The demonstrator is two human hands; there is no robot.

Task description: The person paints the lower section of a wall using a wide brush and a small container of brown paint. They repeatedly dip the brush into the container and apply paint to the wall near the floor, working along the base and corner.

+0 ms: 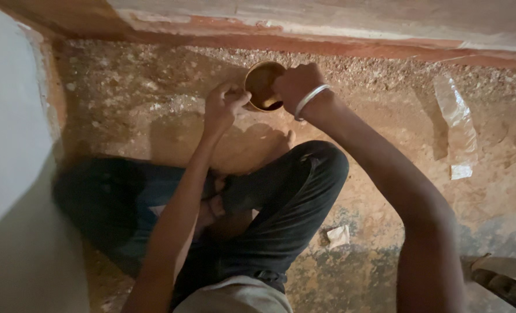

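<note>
I sit cross-legged on a dusty reddish floor. My right hand, with a silver bangle at the wrist, grips the rim of a small round brass bowl tilted on its side near the base of the far wall. My left hand is just left of the bowl, fingers pinched together and touching its edge. What the pinched fingers hold, if anything, is too small to tell. The bowl's inside looks dark.
My dark-trousered legs fill the lower middle. A white wall stands at the left. A clear plastic wrapper lies on the floor at right, a crumpled paper scrap near my knee. Gravelly debris lines the far wall base.
</note>
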